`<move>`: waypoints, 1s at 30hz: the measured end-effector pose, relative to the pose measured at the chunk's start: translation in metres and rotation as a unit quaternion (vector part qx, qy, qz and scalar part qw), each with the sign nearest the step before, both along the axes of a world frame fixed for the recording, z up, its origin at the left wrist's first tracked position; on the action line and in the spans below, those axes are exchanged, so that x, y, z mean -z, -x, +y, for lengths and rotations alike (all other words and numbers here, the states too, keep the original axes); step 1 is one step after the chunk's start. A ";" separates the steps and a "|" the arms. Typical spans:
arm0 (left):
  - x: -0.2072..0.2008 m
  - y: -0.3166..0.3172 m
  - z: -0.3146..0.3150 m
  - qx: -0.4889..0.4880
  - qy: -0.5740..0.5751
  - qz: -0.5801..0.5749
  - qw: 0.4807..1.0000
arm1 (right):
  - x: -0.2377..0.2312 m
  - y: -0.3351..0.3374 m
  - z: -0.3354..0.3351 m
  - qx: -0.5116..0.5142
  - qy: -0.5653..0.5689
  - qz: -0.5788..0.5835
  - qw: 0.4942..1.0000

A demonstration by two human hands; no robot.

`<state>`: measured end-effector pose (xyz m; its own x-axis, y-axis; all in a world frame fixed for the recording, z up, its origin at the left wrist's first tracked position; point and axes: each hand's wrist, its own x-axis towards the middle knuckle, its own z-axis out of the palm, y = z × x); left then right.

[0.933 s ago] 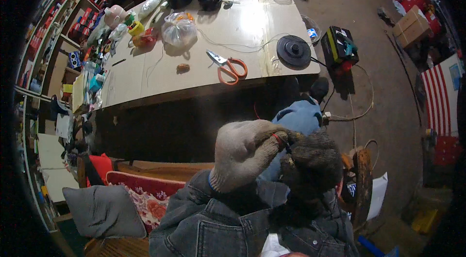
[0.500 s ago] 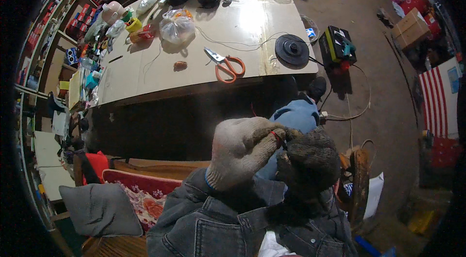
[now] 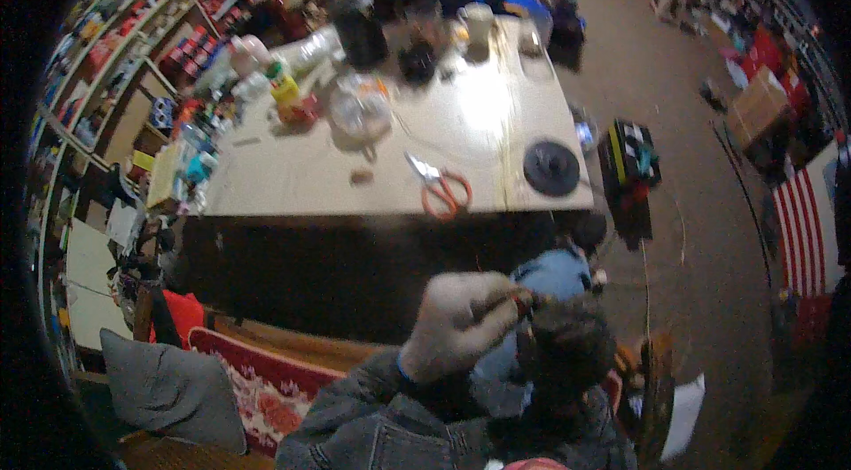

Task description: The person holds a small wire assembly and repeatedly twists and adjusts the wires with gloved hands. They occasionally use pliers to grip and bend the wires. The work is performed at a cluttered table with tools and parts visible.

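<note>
My left hand [image 3: 463, 321], in a pale knitted work glove, is closed in a pinch in front of my lap. A small red thing [image 3: 523, 300], too blurred to name, shows at its fingertips. My right hand [image 3: 572, 335] wears a dark, soiled glove. Its fingers are curled against the left fingertips, and what they hold is hidden. Beyond both hands, scissors [image 3: 443, 188] with orange handles lie half open near the table's front edge. To their left is a small brown lump [image 3: 362, 176].
The pale table [image 3: 310, 186] carries a clear plastic bag [image 3: 360, 108], a white mug [image 3: 477, 19] and a round black base [image 3: 550, 168]. A black and yellow box [image 3: 629, 155] stands on the floor at right. A grey cushion [image 3: 173, 390] rests at lower left.
My view has tilted up and blurred, so the table and everything on it sit lower in the picture. Both hands stay together at the fingertips.
</note>
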<state>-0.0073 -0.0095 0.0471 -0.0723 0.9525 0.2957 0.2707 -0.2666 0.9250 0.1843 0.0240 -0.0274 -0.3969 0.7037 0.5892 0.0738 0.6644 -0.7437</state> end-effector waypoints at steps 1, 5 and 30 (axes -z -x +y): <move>0.000 0.000 0.000 0.003 0.003 -0.025 1.000 | -0.001 0.000 0.001 -0.002 0.006 -0.004 1.000; 0.000 0.000 0.003 0.006 0.046 -0.057 0.997 | -0.002 0.004 0.006 -0.015 0.015 -0.007 1.000; 0.005 -0.014 0.009 -0.039 0.149 -0.191 0.969 | -0.013 -0.008 0.001 -0.038 -0.059 -0.043 0.997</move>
<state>0.0067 -0.0007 0.0419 -0.1967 0.9790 -0.0544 -0.0975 0.0357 0.9946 0.1919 0.0249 -0.0146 -0.4997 0.5975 0.6271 0.0799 0.7527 -0.6535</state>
